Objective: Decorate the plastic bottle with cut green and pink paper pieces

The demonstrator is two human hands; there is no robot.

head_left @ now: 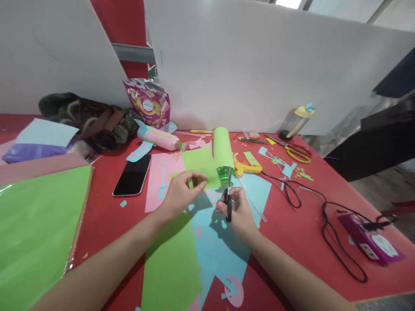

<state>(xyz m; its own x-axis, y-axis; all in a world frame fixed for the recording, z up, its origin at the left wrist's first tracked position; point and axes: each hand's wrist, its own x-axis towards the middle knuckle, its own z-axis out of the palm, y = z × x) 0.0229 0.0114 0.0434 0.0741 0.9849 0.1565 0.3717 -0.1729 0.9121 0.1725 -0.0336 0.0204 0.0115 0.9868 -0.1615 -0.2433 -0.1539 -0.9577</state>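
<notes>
My left hand (181, 190) pinches the edge of a light green paper sheet (199, 166) between thumb and fingers. My right hand (238, 209) is closed on black-handled scissors (228, 196), blades pointing up toward the sheet and the green bottle wrapped in green paper (223, 153) lying just behind it. Under both hands lie a light blue sheet (223, 242) with cut-outs and a larger green sheet (171, 259) on the red table (292, 224).
A black phone (132, 177) lies left of the papers, by a pink wrapped bottle (158, 139), a snack bag (148, 101) and a camouflage bag (87, 119). A yellow glue gun (246, 167) with black cord (324, 216), yellow scissors (296, 153) and a purple box (369, 239) lie right. Stacked paper sheets (35, 224) fill the left.
</notes>
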